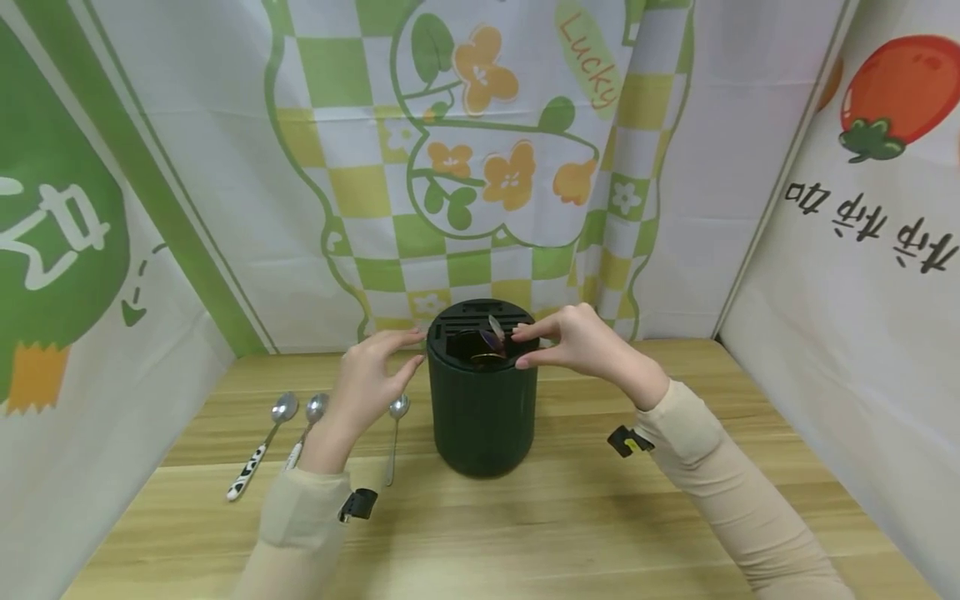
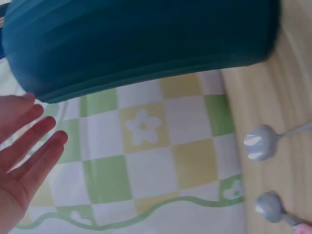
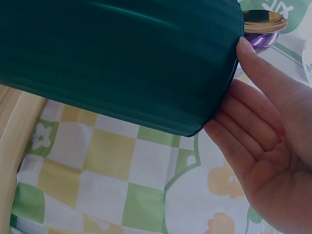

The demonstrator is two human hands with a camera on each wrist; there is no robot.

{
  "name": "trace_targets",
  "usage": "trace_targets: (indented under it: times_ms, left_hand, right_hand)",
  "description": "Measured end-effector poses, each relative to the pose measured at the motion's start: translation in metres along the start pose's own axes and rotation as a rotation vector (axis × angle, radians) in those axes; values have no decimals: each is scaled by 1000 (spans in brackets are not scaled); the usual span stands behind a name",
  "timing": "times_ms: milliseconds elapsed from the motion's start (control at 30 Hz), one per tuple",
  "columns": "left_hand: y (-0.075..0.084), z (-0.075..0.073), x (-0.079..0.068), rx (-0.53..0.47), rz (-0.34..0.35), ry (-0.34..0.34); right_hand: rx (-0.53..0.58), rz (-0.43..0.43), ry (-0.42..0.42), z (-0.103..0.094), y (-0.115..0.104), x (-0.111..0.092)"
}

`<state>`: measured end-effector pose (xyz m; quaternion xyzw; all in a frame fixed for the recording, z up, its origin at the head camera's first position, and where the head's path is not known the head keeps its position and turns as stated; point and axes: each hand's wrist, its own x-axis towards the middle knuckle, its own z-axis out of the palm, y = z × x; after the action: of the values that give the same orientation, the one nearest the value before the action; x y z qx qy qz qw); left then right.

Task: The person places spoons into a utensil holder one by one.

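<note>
"Dark green holder (image 1: 483,421), upright on the table (image 1: 570,525), right between those two hands. Can you see it from over there?"

"I can, around the middle, near the back cloth (image 1: 390,217) with its green and yellow checks. What's poking out of the top?"

"Spoon bowls, through the gap in the black slotted lid (image 1: 480,310). One golden bowl (image 3: 265,19), one purple bowl (image 3: 262,41) just beside it, and a paler bowl (image 1: 496,327) tilted up behind them."

"And the right hand (image 1: 585,342)? Has it got hold of one?"

"No, it's loose, gripping nothing. The thumb touches the holder's rim and the fingertips are at the lid's edge, close to those bowls."

"The left hand (image 1: 371,379) looks slack too."

"Yes, fingers loosely stretched, nothing in them. They're right by the opposite side of the rim; I can't tell if a fingertip touches."

"What about the spoons lying on the table?"

"Three, all to the left of the holder. There's a spotted spoon (image 1: 257,459) with a black-and-white handle farthest out, a second spoon (image 1: 317,407) beside it, its handle partly behind the left arm, and a slim spoon (image 1: 399,407) nearest the holder."
</note>
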<state>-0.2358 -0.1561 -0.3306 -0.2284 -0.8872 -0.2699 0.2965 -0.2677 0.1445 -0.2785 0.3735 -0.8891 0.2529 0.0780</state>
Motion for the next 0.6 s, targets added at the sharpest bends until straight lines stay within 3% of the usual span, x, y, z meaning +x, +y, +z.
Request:
trace_targets:
  times_ms: [400, 600]
  left_hand:
    - [-24, 24, -17, 69, -234, -81]
    - [-34, 35, -24, 76, -309, -71]
  right_hand:
    - [13, 11, -17, -1, -2, 0]
    - [16, 22, -27, -2, -2, 0]
